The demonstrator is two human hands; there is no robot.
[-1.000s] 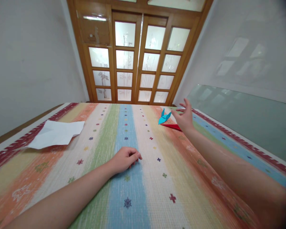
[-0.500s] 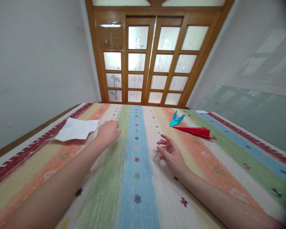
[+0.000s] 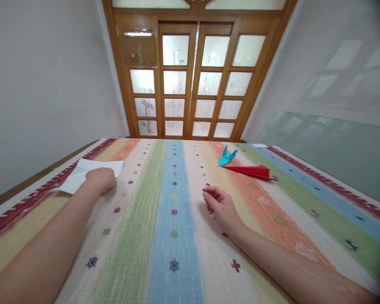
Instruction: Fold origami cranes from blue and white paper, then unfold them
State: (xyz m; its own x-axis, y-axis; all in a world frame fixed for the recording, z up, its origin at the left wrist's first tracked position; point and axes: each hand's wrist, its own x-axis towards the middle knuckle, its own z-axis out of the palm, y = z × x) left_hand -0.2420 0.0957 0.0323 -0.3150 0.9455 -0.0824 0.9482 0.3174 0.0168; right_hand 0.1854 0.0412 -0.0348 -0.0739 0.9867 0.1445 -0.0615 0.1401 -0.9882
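My left hand [image 3: 101, 178] is on or just above the right part of a creased white sheet of paper [image 3: 74, 179]. Its back faces me and the fingers curl down out of sight, so whether they grip the sheet cannot be told. My right hand [image 3: 220, 205] rests near the middle of the table, its fingers loosely bent and somewhat apart, holding nothing. Beyond it stands a blue origami crane [image 3: 227, 158]. A red paper plane [image 3: 251, 171] lies beside the crane, pointing left with its nose close to it.
A striped, patterned tablecloth [image 3: 174, 223] covers the table. At the far right edge lies a small white piece [image 3: 259, 145]. A greenish glass panel [image 3: 329, 147] stands along the right side, and a wooden door with panes [image 3: 190, 80] is behind the table.
My left hand has moved left from beside the white sheet onto it. The fingers of my right hand have drawn in a little. The view has shifted slightly.
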